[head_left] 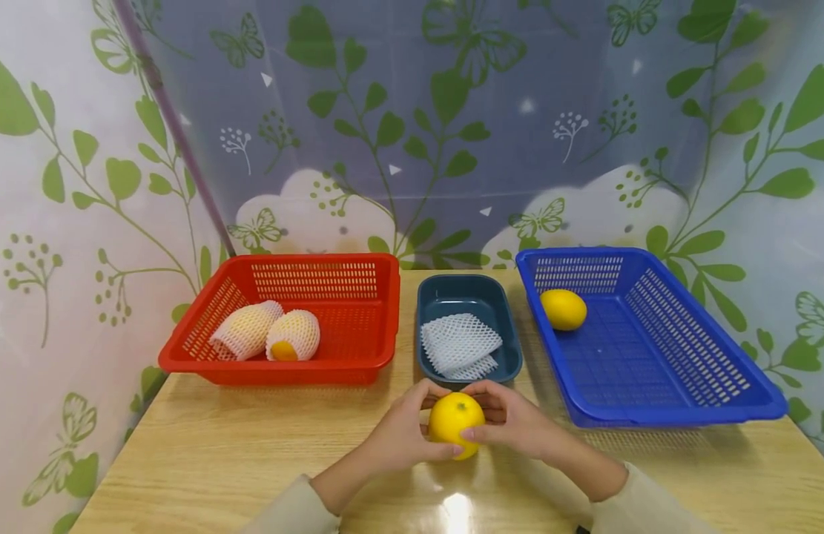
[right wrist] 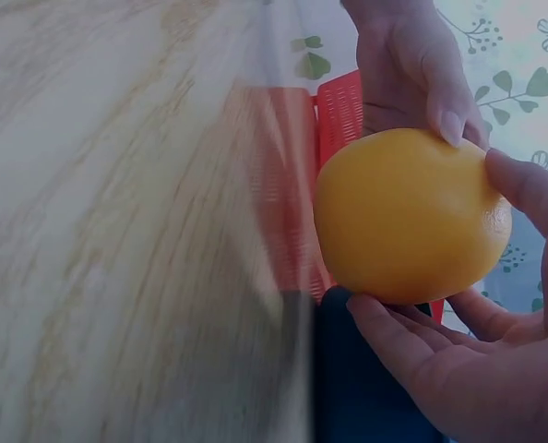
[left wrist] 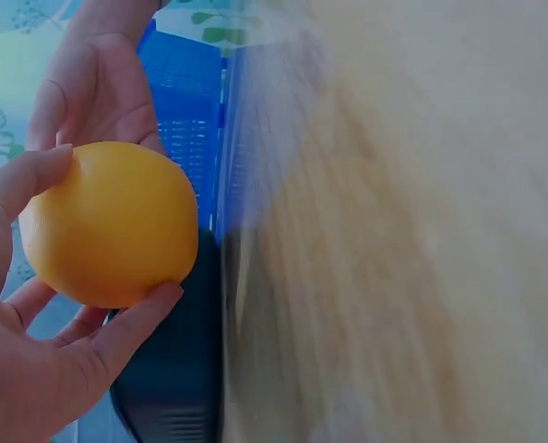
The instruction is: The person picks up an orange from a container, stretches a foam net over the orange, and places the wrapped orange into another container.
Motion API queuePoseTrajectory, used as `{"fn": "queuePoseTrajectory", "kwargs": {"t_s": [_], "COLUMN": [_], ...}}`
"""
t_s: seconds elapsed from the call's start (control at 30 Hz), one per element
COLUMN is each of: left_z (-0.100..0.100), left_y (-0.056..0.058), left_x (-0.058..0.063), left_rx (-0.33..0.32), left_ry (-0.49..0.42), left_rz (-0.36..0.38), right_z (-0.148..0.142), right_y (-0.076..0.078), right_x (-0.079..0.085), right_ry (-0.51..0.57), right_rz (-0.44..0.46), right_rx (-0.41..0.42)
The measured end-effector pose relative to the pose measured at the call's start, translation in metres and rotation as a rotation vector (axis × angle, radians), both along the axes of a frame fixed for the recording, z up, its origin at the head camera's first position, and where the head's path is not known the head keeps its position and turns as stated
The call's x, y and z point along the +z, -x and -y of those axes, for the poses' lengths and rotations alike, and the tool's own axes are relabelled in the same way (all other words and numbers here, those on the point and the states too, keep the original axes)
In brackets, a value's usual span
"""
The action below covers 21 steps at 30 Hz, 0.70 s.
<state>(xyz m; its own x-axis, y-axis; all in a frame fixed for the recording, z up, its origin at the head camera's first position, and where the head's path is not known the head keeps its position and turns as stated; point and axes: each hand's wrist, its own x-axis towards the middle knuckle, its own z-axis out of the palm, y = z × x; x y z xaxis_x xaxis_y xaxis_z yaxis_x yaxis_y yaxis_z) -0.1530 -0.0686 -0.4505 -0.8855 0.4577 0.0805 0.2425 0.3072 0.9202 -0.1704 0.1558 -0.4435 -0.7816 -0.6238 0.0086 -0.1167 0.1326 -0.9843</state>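
Note:
Between both hands an orange [head_left: 461,417] is held up in front of the dark teal tray [head_left: 468,284]. The left hand [head_left: 412,432] grips its left side, thumb on the near face and fingers behind. From the other side the right hand [head_left: 518,424] holds it, its thumb on the front. In the left wrist view the orange [left wrist: 113,221] is bare, with no net on it. The right wrist view shows the orange [right wrist: 408,221] between the fingers and thumb. White foam nets [head_left: 460,345] lie in the tray; the hands hide part of its near rim.
At the left, a red basket [head_left: 345,371] holds two fruits in foam nets [head_left: 248,330]. A blue basket [head_left: 652,411] at the right has one yellow fruit [head_left: 564,309] by its left wall. All stand on a wooden table [head_left: 205,460] before a patterned curtain [head_left: 412,185].

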Motion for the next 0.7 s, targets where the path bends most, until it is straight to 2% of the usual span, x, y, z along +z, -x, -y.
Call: {"fn": "queuePoseTrajectory", "kwargs": {"t_s": [0.13, 0.33, 0.5, 0.7], "left_z": [-0.0008, 0.0005, 0.0017, 0.0008], "left_y": [0.0013, 0.0014, 0.0008, 0.0020], "left_x": [-0.0022, -0.0043, -0.0043, -0.0077], "left_rx": [-0.005, 0.004, 0.000, -0.006], "left_ry": [-0.003, 0.073, 0.081, 0.092], "left_rz": [-0.005, -0.049, -0.029, -0.024], "right_z": [-0.0010, -0.0002, 0.0008, -0.0002], "right_y": [0.0014, 0.0021, 0.0021, 0.0017], "right_x": [-0.0027, -0.0078, -0.0099, -0.0052], "right_ry": [-0.006, -0.025, -0.044, -0.055], "right_rz": [0.023, 0.036, 0.033, -0.022], "right_rx": [0.005, 0.006, -0.001, -0.018]}}
